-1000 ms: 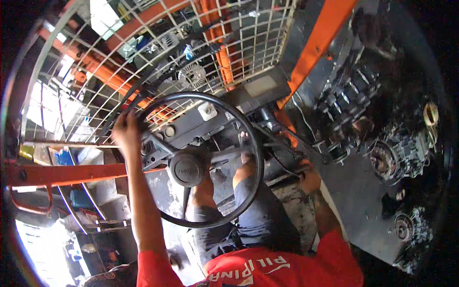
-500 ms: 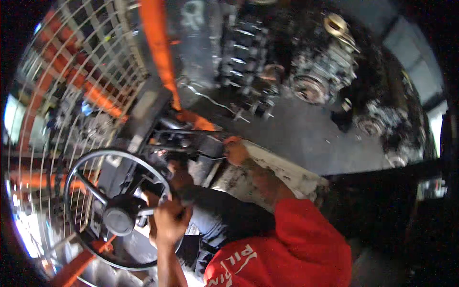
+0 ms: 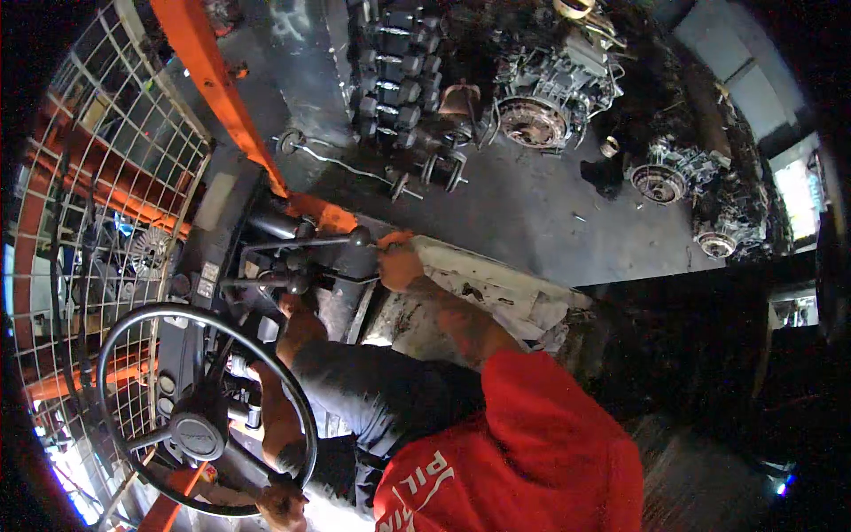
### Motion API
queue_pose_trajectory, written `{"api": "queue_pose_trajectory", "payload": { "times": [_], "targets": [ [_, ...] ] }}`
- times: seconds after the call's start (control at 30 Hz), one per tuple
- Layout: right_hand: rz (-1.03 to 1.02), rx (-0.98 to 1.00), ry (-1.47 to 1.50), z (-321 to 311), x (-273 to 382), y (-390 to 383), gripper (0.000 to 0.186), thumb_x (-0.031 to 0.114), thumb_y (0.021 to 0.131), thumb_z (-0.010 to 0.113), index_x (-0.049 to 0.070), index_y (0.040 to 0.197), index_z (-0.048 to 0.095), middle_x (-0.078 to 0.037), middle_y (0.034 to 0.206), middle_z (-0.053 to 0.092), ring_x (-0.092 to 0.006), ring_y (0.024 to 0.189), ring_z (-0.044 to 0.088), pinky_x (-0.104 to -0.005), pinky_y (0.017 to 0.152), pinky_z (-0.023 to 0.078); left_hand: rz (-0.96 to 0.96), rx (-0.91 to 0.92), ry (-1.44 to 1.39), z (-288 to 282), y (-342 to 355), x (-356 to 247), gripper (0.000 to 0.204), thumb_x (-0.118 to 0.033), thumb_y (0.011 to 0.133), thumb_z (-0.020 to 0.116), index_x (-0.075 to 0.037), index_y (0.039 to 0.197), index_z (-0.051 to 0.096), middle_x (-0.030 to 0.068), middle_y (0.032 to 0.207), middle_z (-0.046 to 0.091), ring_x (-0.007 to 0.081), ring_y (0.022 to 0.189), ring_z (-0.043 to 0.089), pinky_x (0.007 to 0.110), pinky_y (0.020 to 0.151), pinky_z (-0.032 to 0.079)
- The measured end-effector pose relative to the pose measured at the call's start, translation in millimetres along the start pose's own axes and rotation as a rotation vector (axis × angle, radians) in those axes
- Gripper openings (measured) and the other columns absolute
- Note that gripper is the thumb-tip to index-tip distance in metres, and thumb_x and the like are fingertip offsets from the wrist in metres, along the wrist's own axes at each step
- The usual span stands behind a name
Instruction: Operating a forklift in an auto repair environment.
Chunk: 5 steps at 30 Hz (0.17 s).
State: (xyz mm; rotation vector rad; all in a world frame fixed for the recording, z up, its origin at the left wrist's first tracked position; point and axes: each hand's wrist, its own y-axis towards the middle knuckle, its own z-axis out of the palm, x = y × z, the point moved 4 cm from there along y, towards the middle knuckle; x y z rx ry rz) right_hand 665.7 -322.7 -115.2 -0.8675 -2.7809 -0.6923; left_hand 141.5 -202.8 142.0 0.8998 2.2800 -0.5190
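Note:
A black steering wheel (image 3: 197, 436) stands at the left on its column. My left hand (image 3: 282, 507) is closed round the lower right of its rim, partly cut by shadow. Ahead and to the right of the wheel are control levers with dark round knobs (image 3: 358, 236). Beside the nearest knob, at the corner of the pale side panel (image 3: 483, 284), is my right hand (image 3: 401, 266). Its fingers are curled in; a thin rod (image 3: 356, 280) runs up to it, but what lies inside the grip is hidden.
Wire mesh (image 3: 97, 186) and an orange post (image 3: 217, 89) border the cab. On the grey floor beyond lie greasy engine assemblies (image 3: 536, 120), crankshaft-like parts (image 3: 390, 84) and a bent metal rod (image 3: 341, 166). My legs in dark shorts (image 3: 381, 381) are between wheel and panel.
My left hand has moved from the right side of the rim down to its bottom, and the wheel's spokes stand at another angle. The view has shifted; my right hand remains by the lever knob.

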Motion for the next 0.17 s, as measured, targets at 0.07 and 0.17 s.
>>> {"api": "queue_pose_trajectory", "payload": {
  "times": [0.07,0.17],
  "targets": [
    [0.057,-0.046,0.038,10,-4,-5,0.026,0.019,0.067,0.060,0.008,0.090,0.064,-0.013,0.093,0.058,-0.0328,0.096,0.054,-0.0480,0.090,0.039,-0.021,-0.034,-0.068,-10,-6,-1,0.036,-0.024,0.082,0.064,0.003,0.105,0.056,0.0089,0.086,0.065,0.0175,0.077,0.060,0.032,0.071,0.045],
    [0.094,0.102,0.252,66,-44,-21,0.023,0.019,0.066,0.060,0.007,0.086,0.063,-0.009,0.083,0.060,-0.0275,0.087,0.057,-0.0423,0.088,0.041,0.000,-0.017,-0.220,-11,5,-13,0.022,-0.015,0.083,0.065,0.003,0.096,0.064,0.0093,0.090,0.067,0.0163,0.074,0.062,0.030,0.065,0.049]
  ]
}}
